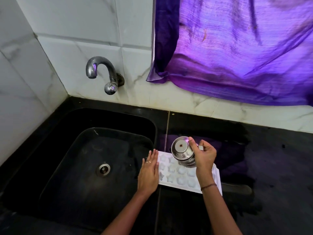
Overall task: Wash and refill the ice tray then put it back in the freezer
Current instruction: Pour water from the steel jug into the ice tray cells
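counter (271, 158) holds ice tray (182, 179) under r hand (205, 155) w/ pot (182, 150).

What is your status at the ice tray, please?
Left hand flat on ice tray end. Right hand holds steel pot tilted over it. Nothing blocking.

Room above sink (55, 150), left of ice tray (179, 178); tap (101, 68) juts at rear; curtain (237, 48) overhangs counter (279, 158) back.

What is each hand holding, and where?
Right hand grips the tipped steel pot by its side. Left hand holds nothing, flat against the ice tray.
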Demonstrator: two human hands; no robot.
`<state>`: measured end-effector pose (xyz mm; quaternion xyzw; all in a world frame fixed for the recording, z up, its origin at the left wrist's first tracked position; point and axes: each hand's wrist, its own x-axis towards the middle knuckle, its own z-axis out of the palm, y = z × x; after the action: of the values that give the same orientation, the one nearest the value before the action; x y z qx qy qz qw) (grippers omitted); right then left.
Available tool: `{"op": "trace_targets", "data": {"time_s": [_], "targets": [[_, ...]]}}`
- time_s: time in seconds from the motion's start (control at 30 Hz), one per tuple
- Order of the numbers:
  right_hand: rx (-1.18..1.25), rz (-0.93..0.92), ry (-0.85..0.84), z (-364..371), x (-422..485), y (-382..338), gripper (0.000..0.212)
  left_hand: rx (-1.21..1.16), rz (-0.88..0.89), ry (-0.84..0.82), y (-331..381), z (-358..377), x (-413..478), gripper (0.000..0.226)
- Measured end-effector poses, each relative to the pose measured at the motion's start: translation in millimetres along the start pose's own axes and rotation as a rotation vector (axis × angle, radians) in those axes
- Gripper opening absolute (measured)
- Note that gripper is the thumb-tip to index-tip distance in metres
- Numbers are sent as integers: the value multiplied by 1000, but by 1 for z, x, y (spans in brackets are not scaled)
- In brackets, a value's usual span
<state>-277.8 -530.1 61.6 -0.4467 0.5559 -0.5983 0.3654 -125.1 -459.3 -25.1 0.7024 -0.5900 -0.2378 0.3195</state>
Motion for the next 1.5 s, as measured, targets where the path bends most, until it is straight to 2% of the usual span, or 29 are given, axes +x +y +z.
{"op": "trace_targets", "data": {"time_s": [0.33,0.5,0.9,1.27,1.5], "targets": [[-86,-147,-53,5,-3,-2,45,10,13,17,-3,4,-1,67],[-125,-179,-75,5,-2,1,45,14,7,14,-1,2,-1,56],[-188,-230,-82,5,-1,3,50,39,10,26,-2,4,0,54],[-173,-169,-66,5,1,2,48,26,4,43,-2,4,-1,53],[9,75,34,-3,5,3,52,70,3,39,-2,3,0,54]]}}
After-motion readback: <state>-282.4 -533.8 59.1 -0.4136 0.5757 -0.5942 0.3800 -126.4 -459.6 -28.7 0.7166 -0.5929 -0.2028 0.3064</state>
